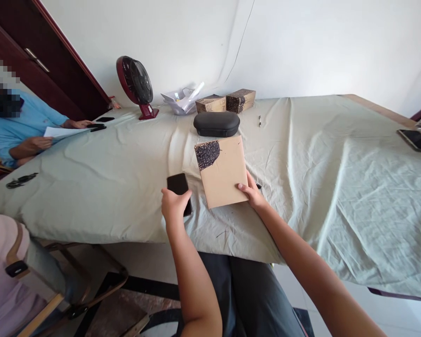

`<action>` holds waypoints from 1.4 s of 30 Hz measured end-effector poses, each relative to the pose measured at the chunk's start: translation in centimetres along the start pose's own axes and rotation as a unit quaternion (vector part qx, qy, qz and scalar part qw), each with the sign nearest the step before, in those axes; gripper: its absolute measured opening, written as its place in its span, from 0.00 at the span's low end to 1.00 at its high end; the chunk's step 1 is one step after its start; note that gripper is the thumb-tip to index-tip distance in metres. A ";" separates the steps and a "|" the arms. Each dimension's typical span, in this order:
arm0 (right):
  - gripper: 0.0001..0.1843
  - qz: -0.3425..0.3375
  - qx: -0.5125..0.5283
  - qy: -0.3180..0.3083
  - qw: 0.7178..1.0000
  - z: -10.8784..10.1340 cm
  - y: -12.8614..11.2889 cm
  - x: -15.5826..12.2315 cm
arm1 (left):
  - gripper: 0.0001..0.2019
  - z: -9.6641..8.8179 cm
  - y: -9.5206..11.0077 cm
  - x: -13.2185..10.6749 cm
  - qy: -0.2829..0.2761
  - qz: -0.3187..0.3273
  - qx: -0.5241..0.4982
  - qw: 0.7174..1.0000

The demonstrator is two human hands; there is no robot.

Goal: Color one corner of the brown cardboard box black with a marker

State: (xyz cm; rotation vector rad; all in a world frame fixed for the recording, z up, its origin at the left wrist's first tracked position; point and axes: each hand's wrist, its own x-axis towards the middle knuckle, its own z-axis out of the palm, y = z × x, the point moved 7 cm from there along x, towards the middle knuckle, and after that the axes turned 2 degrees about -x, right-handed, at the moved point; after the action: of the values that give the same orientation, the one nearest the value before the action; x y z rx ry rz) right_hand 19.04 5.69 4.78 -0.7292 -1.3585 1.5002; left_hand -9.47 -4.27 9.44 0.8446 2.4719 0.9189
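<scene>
My right hand (253, 192) grips the lower right corner of a tan cardboard box (224, 175), thumb on the face turned toward me. Dense black scribble covers its upper left corner; the depth of the box is hidden. To its left, my left hand (175, 203) is closed around a black smartphone (178, 184) at the table, thumb along its right edge and fingers at its left side. Directly behind the box lies a black zip case (216, 124). A small dark object (258, 186) shows partly beside my right hand.
Two patterned cardboard boxes (241, 100), a white basket (182, 100) and a red fan (136, 86) stand along the wall. A pen (260, 121) lies on the cloth-covered table (312, 187). At left, a person in blue (38, 112) holds paper; another person (7, 271) sits nearer.
</scene>
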 end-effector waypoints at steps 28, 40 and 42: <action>0.52 -0.017 -0.049 0.003 0.999 0.4 -0.5 -0.2 | 0.35 -3.6 9.6 -12.9 0.116 0.277 -0.257 0.918; 0.55 -0.011 -0.029 -0.001 1.000 0.5 -0.6 -0.4 | 0.34 -4.1 7.3 -7.9 0.144 0.239 -0.157 0.947; 0.55 -0.010 -0.030 0.000 1.000 0.4 -0.6 -0.3 | 0.37 -3.4 5.3 -4.9 0.134 0.185 -0.095 0.969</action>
State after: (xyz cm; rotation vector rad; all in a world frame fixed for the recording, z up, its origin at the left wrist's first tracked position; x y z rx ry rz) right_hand 18.92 5.19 5.39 -0.7518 -1.4112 1.4497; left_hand -5.40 -5.83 16.18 1.2068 2.4311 1.4592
